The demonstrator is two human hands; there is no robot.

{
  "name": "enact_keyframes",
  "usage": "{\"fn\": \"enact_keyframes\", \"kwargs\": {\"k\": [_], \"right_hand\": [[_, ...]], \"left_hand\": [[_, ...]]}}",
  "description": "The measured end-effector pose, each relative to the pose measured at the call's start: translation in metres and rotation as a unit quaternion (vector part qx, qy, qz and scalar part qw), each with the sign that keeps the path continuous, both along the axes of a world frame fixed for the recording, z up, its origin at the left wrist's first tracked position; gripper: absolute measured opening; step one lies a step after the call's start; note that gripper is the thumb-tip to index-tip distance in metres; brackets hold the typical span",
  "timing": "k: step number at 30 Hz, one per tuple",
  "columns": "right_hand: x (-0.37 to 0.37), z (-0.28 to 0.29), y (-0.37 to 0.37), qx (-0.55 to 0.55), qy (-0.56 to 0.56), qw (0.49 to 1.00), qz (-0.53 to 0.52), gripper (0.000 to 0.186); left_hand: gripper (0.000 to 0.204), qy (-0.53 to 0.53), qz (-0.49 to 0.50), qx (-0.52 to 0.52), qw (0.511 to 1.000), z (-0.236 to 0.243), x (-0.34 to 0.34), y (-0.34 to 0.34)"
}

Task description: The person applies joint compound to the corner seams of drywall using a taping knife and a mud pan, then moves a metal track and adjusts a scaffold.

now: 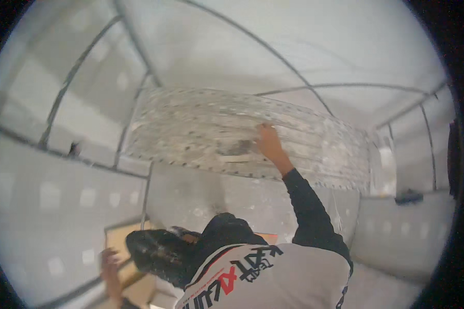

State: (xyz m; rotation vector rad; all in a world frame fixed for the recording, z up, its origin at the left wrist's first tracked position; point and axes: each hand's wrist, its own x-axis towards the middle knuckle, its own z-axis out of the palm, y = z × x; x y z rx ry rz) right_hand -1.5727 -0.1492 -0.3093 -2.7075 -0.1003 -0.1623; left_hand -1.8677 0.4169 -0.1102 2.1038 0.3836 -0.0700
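My right hand (269, 146) reaches forward over a worn, plaster-spattered platform (185, 121) with grooves and a row of holes along its edges. Its fingers are curled together close to the surface; what they hold, if anything, is too small to make out. Beside that hand, a dark smudge and a short pale strip (233, 159) show on the platform. Low on the left, my left hand (110, 270) hangs beside yellowish boards (121, 238), its fingers smeared by motion. My bent leg in dusty black trousers lies between the two hands.
Grey walls (51, 211) with rows of pale patches stand on both sides, crossed by dark lines. A grey floor (191, 193) shows nearer than the platform. At the right sits a small dark object (410, 196), and another dark one (75, 149) is at the left.
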Motion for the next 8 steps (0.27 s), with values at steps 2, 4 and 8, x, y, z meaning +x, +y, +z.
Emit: {"fn": "enact_keyframes", "kwargs": {"k": [2, 4, 8], "right_hand": [[-0.019, -0.008, -0.031, 0.014, -0.049, 0.997, -0.064, 0.052], [-0.03, -0.016, -0.055, 0.029, -0.097, 0.99, -0.095, 0.052], [-0.064, -0.039, -0.122, -0.04, -0.183, 0.964, -0.188, 0.057]], "left_hand": [[0.048, -0.07, 0.07, 0.104, 0.99, 0.005, 0.011, 0.091], [0.046, -0.148, 0.082, 0.154, 0.973, 0.064, 0.02, 0.115], [0.041, -0.339, 0.015, 0.475, 0.812, 0.164, 0.066, 0.082]]}}
